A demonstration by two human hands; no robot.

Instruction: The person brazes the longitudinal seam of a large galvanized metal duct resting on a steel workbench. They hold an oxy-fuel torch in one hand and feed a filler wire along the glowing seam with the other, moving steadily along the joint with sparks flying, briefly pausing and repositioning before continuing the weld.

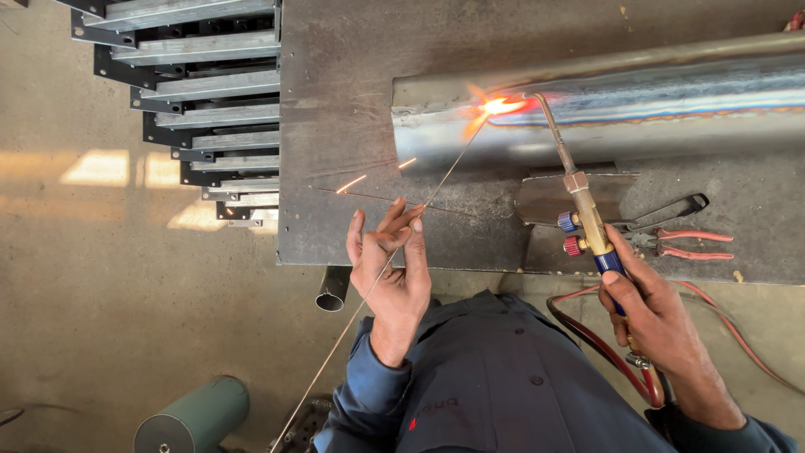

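Before you lies a long, shiny steel pipe [637, 105], round and smooth, its top seam streaked with blue and orange heat colours, resting on a dull grey, scuffed steel worktable [352, 126]. Your right hand [658, 323] is clenched around the blue handle of a brass gas torch [587, 214], wrist low near your body, the torch angled up and away so its thin bent nozzle meets the seam at the pipe's left end, where a bright orange flame [499, 106] glows and sparks fly. Your left hand [394, 268] is raised palm-up, fingers pinching a thin, straight wire filler rod [444, 176] that runs from beside your knee through the fingertips up to the flame. Red-handled pliers [679, 243] lie on the table just beyond the torch hand. Red hoses [587, 335] loop below your right wrist.
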